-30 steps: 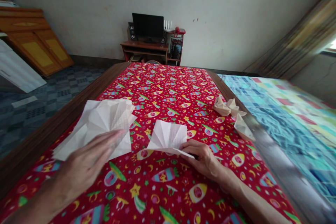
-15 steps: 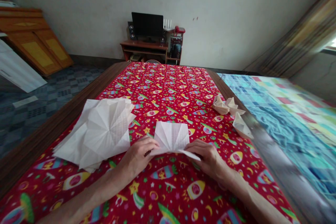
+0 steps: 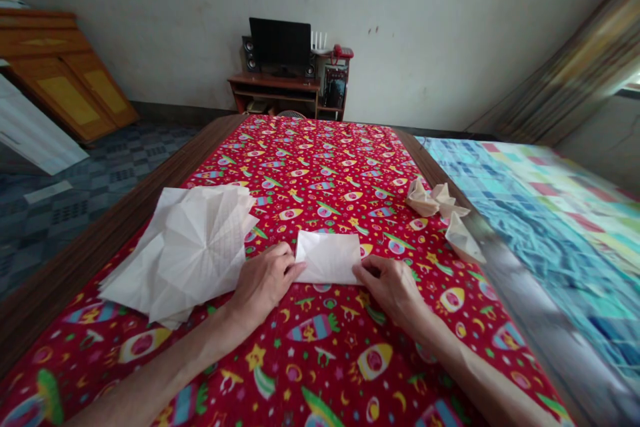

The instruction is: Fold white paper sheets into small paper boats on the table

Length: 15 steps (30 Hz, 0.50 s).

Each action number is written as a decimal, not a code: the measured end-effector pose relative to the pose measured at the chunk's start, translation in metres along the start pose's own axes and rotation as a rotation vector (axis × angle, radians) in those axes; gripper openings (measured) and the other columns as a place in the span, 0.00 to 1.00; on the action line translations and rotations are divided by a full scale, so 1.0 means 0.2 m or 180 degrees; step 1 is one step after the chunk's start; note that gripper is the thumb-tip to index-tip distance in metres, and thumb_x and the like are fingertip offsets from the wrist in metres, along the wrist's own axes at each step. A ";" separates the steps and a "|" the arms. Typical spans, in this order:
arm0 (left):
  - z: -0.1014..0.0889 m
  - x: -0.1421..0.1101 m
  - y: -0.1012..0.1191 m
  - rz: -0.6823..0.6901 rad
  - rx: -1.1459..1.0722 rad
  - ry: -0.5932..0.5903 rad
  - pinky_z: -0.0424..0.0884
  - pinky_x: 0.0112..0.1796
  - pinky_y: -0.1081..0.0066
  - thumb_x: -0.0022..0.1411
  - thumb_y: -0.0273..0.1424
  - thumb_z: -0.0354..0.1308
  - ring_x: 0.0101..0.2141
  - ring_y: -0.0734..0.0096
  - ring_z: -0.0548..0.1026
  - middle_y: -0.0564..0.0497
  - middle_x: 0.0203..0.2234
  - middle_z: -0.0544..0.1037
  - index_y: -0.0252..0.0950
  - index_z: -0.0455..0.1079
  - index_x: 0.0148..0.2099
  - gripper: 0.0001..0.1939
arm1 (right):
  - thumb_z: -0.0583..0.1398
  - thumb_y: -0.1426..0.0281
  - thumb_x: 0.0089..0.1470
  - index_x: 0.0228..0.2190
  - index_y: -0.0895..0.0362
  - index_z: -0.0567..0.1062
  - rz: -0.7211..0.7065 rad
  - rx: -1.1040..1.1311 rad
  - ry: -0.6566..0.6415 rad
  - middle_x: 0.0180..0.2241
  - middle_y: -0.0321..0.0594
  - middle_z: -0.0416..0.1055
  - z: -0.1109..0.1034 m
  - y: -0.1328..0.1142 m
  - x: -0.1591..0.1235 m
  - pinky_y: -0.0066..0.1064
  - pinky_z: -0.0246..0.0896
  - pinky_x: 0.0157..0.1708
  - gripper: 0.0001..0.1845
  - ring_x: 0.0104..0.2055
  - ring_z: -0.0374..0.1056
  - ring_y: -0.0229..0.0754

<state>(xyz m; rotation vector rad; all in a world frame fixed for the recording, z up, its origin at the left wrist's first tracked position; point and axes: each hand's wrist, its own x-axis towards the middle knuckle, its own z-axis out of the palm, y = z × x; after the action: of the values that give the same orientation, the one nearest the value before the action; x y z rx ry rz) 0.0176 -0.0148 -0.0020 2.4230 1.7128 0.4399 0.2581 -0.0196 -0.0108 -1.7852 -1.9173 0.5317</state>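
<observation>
A sheet of white paper [image 3: 328, 257], folded in half into a rectangle with its fold toward me, lies on the red patterned cloth [image 3: 320, 340]. My left hand [image 3: 267, 278] pinches its left end between thumb and fingers. At the opposite end, my right hand [image 3: 389, 282] is closed on the lower right corner. Left of my left hand is a pile of creased paper sheets [image 3: 200, 247], the top one marked with folds that fan out from its middle. Several folded paper pieces [image 3: 423, 199] sit near the table's right edge.
The cloth covers a table with a dark wooden edge [image 3: 135, 203]. Beyond it, a monitor [image 3: 280, 45] and a red telephone [image 3: 343, 52] stand on a small desk [image 3: 274, 85]. A bed with a blue checked cover [image 3: 515, 227] adjoins the right side; a wooden cabinet [image 3: 70, 80] is far left.
My left hand has moved from the pile to the paper's left end. The near half of the paper, raised before, is now folded over onto the far half.
</observation>
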 end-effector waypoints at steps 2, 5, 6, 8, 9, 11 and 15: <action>0.00 0.01 0.01 0.0001 0.0176 -0.0034 0.61 0.29 0.73 0.66 0.36 0.52 0.30 0.72 0.72 0.52 0.29 0.73 0.36 0.73 0.28 0.16 | 0.56 0.62 0.54 0.18 0.55 0.70 -0.0026 -0.0170 -0.0009 0.16 0.32 0.63 0.00 0.00 0.00 0.26 0.45 0.22 0.16 0.20 0.61 0.35; 0.00 0.02 0.01 0.0029 0.0323 -0.0049 0.61 0.29 0.72 0.65 0.35 0.52 0.29 0.71 0.72 0.51 0.28 0.74 0.36 0.74 0.28 0.16 | 0.54 0.62 0.56 0.18 0.55 0.68 -0.0187 -0.0396 0.0044 0.16 0.33 0.64 0.00 -0.01 0.00 0.26 0.44 0.22 0.18 0.19 0.61 0.34; 0.00 0.03 0.01 0.0032 0.0353 -0.0064 0.61 0.29 0.72 0.66 0.35 0.52 0.29 0.70 0.72 0.51 0.28 0.74 0.36 0.74 0.29 0.16 | 0.54 0.62 0.57 0.18 0.55 0.68 -0.0241 -0.0453 0.0067 0.16 0.33 0.64 0.00 -0.01 0.00 0.27 0.44 0.22 0.18 0.19 0.60 0.34; -0.01 0.04 0.01 0.0015 0.0409 -0.0126 0.61 0.29 0.71 0.67 0.36 0.50 0.29 0.69 0.73 0.50 0.29 0.74 0.35 0.75 0.30 0.17 | 0.53 0.62 0.58 0.19 0.56 0.67 -0.0327 -0.0541 0.0082 0.16 0.33 0.65 0.00 -0.01 0.00 0.27 0.43 0.22 0.19 0.18 0.60 0.34; -0.01 0.05 0.01 -0.0003 0.0441 -0.0169 0.61 0.29 0.71 0.67 0.36 0.49 0.29 0.69 0.73 0.50 0.29 0.75 0.35 0.75 0.30 0.18 | 0.52 0.63 0.58 0.19 0.56 0.67 -0.0353 -0.0575 0.0072 0.16 0.34 0.65 0.00 -0.01 0.00 0.27 0.43 0.23 0.19 0.19 0.60 0.34; -0.01 0.06 0.01 -0.0059 0.0522 -0.0253 0.61 0.28 0.71 0.68 0.37 0.48 0.30 0.68 0.74 0.49 0.30 0.75 0.35 0.75 0.32 0.19 | 0.52 0.63 0.59 0.20 0.56 0.67 -0.0370 -0.0653 0.0036 0.17 0.35 0.66 -0.01 -0.01 0.01 0.27 0.43 0.23 0.18 0.20 0.62 0.35; -0.01 0.08 0.02 -0.0159 0.0700 -0.0360 0.61 0.27 0.71 0.68 0.38 0.46 0.30 0.67 0.75 0.48 0.31 0.76 0.35 0.76 0.34 0.20 | 0.53 0.65 0.58 0.20 0.56 0.68 -0.0278 -0.0857 0.0021 0.18 0.36 0.68 -0.01 -0.02 0.03 0.28 0.42 0.24 0.17 0.21 0.63 0.36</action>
<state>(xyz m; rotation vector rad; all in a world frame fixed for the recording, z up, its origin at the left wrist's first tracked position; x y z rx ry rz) 0.0247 -0.0008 0.0031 2.4890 1.8552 0.1102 0.2554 -0.0148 -0.0063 -1.8483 -2.1338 0.2457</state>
